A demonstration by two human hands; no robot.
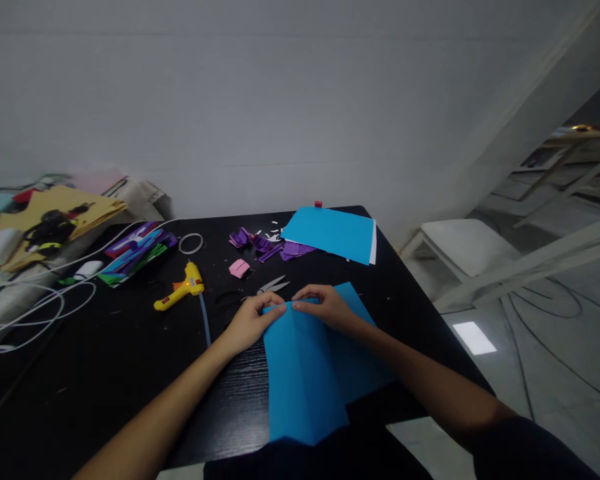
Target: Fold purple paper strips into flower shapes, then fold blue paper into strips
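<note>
A blue sheet of paper (pixel 305 380) with a lengthwise crease stands partly lifted near the table's front edge. My left hand (pixel 254 319) pinches its far left corner, thumb on top. Close beside it, my right hand (pixel 327 303) grips the same far edge, its fingers curled around the paper. Another blue sheet (pixel 360 363) lies beneath and to the right, partly under my right forearm. Just beyond my left hand rest open scissors (pixel 274 285), their handles partly hidden. The yellow glue gun (pixel 183 287) lies to the left with a glue stick (pixel 205 320) sticking out of it.
On the black table (pixel 130 387) are a stack of blue and white sheets (pixel 333 233), purple paper pieces (pixel 263 245), a pink folded paper (pixel 239 268), a tape ring (pixel 191 243) and coloured strips (pixel 137 252). White cables (pixel 63 300) trail at left. A white chair (pixel 457 247) stands right.
</note>
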